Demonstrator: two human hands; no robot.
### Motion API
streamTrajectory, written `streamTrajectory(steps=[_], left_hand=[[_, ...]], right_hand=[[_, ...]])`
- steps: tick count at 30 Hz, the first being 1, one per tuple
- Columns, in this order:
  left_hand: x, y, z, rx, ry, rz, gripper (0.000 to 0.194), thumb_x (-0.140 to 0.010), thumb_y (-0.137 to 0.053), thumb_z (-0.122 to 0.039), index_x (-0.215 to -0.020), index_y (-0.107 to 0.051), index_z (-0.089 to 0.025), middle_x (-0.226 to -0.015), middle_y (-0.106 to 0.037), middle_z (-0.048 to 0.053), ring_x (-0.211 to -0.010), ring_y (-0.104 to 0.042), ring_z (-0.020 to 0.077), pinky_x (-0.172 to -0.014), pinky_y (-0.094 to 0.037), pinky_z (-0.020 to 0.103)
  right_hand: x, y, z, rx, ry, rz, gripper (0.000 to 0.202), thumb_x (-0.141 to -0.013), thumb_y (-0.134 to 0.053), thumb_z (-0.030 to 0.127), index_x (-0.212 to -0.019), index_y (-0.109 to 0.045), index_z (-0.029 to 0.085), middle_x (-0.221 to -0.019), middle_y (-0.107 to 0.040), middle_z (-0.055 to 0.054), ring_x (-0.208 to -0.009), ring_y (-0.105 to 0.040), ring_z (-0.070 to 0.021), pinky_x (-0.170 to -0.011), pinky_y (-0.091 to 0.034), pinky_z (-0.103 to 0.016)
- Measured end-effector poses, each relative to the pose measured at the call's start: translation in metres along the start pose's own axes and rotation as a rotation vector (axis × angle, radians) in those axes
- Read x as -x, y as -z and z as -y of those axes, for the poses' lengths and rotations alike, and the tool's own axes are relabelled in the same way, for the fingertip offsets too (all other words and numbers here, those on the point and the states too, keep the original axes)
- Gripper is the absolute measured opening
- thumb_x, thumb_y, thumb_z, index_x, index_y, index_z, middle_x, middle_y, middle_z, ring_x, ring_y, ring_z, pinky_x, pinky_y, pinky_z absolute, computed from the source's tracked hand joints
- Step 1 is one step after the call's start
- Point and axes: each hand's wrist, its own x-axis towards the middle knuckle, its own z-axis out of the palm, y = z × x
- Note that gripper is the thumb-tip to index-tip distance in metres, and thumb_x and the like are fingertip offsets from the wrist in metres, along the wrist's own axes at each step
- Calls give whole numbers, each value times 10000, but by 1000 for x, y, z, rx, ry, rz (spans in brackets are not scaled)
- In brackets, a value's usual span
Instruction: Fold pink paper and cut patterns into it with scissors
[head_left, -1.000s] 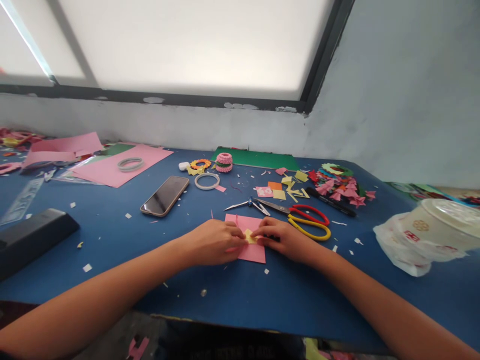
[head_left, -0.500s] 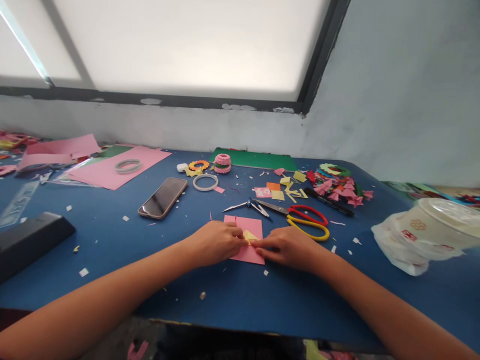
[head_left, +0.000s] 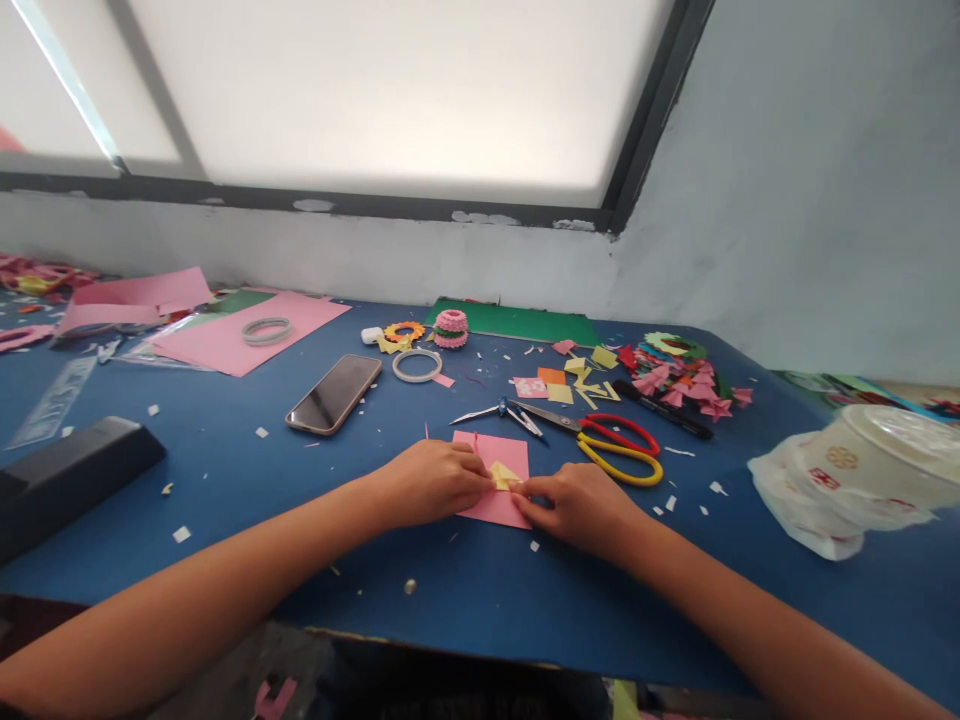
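A pink sheet of paper (head_left: 491, 506) lies flat on the blue table before me. On it sits a small folded yellow paper (head_left: 504, 472) with a raised, pointed shape. My left hand (head_left: 442, 482) is closed, its fingertips gripping the yellow paper's left side. From the right, my right hand (head_left: 581, 503) has its index finger and thumb closed at the yellow paper's right edge. Just beyond the pink sheet lie scissors (head_left: 619, 472) with red and yellow handles, half apart, beside a pair of compasses (head_left: 504, 408).
A phone (head_left: 334, 394), a tape roll (head_left: 417, 366) and a pink ring stack (head_left: 451, 330) lie farther back. To the right are a black marker (head_left: 664, 410), a pile of paper flowers (head_left: 690, 380) and a bagged cup (head_left: 847, 470). A dark stapler-like object (head_left: 82, 480) sits left.
The right fingertips have drawn slightly right, showing more of the yellow paper. The left hand stays at its left side. The whole view has shifted slightly.
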Motion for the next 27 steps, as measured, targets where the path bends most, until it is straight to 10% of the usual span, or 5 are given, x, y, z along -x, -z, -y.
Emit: streamTrajectory(steps=[11,19,27], left_hand=[[2,2,-13,-111,-35,73,275,-849,-419,-253,-1054,-584,-174,-932,-638,85,-845,-578,193,-685,-466,305],[1,6,-19,-109,-22,111,316,-825,-442,-267,-1097,-557,-154,-967,-624,91,-868,-576,214,-721,-464,343],[3,16,-7,90,-7,60,209,-814,-472,-283,-820,-662,-198,-991,-673,37,-958,-577,191,-858,-420,334]], right_hand=[[1,-1,5,65,-19,-16,316,-858,-417,369,-823,-715,267,-619,-685,-67,-528,-592,-157,-475,-145,-276],[6,-1,-5,134,298,-100,304,-888,-385,324,-1013,-645,227,-534,-631,-42,-434,-511,-104,-473,-110,-288],[3,1,-14,-44,91,-47,308,-831,-461,352,-676,-692,219,-481,-595,-23,-451,-503,-111,-476,-185,-255]])
